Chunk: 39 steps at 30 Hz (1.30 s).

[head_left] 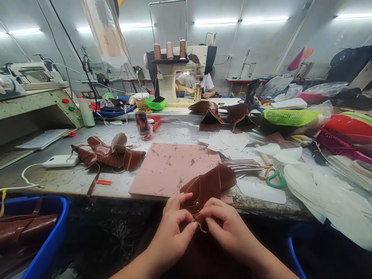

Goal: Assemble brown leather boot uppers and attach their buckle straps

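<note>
A brown leather piece [207, 184] with a stitched seam and a narrow strap rests partly on the pink board [165, 164] and hangs over the table's front edge. My left hand [177, 223] is closed, thumb and fingers pinching the strap end beside a small metal ring [203, 229]. From the other side, my right hand [222, 223] pinches the same leather strap close to the ring. The fingertips of both hands nearly meet there. Exactly how the strap lies at the ring is partly hidden by the fingers.
More brown leather pieces [109, 153] lie at left, near a white device [61, 161]. Green-handled scissors [275, 179], white sheets [325, 186] and a lime basket [292, 117] are at right. A blue tub [62, 217] stands lower left. A person [207, 83] sits behind the sewing machine [168, 75].
</note>
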Each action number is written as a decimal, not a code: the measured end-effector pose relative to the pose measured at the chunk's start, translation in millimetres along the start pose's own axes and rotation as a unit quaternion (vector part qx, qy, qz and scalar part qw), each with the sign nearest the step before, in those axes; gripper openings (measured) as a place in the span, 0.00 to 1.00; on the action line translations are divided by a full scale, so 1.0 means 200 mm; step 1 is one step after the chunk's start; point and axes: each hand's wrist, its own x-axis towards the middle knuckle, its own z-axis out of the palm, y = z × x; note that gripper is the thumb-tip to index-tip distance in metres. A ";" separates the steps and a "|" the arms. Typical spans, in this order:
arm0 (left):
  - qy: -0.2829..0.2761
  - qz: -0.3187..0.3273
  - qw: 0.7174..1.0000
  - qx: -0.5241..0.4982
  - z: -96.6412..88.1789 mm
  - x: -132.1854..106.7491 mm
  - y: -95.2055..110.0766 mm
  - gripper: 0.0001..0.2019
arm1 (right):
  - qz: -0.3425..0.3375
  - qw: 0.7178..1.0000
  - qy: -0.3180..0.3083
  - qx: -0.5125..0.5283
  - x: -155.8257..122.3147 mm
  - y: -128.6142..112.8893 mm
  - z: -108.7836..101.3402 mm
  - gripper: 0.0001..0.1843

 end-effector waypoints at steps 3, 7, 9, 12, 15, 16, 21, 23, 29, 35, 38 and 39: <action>0.003 0.019 0.997 0.073 0.02 -0.01 0.00 0.06 | -0.009 0.996 0.011 -0.092 -0.01 -0.01 0.01 0.12; 0.012 0.046 0.991 0.122 0.05 -0.02 -0.01 0.07 | 0.040 0.997 -0.040 -0.056 -0.01 -0.02 0.01 0.09; 0.017 0.051 0.991 0.125 0.06 -0.03 -0.01 0.07 | 0.057 0.997 -0.029 -0.032 0.00 -0.02 -0.01 0.09; 0.017 0.057 0.991 0.123 0.06 -0.03 -0.02 0.07 | 0.057 0.997 -0.014 -0.048 -0.01 0.00 -0.02 0.10; 0.018 0.061 0.991 0.121 0.07 -0.03 -0.02 0.06 | 0.050 0.993 -0.016 -0.103 -0.02 0.01 -0.03 0.12; 0.017 0.061 0.991 0.120 0.07 -0.03 -0.02 0.06 | 0.053 0.991 -0.018 -0.122 -0.03 0.01 -0.03 0.12; 0.025 0.060 0.990 0.129 0.07 -0.03 -0.02 0.06 | 0.044 0.993 -0.058 -0.091 -0.04 0.00 -0.04 0.12; 0.028 0.068 0.988 0.138 0.07 -0.04 -0.02 0.07 | 0.033 0.997 -0.057 -0.048 -0.04 0.01 -0.05 0.12; 0.034 0.117 0.977 0.172 0.07 -0.05 0.00 0.08 | 0.039 0.998 -0.057 -0.007 -0.04 0.05 -0.05 0.11; 0.062 0.170 0.971 0.155 0.09 -0.04 0.00 0.10 | 0.073 0.991 -0.109 0.006 -0.01 0.04 -0.10 0.09; 0.094 0.185 0.969 0.134 0.10 -0.05 0.00 0.10 | 0.085 0.987 -0.138 0.018 -0.01 0.03 -0.13 0.07; 0.109 0.192 0.966 0.133 0.10 -0.05 0.00 0.08 | 0.088 0.986 -0.141 0.018 -0.01 0.03 -0.13 0.06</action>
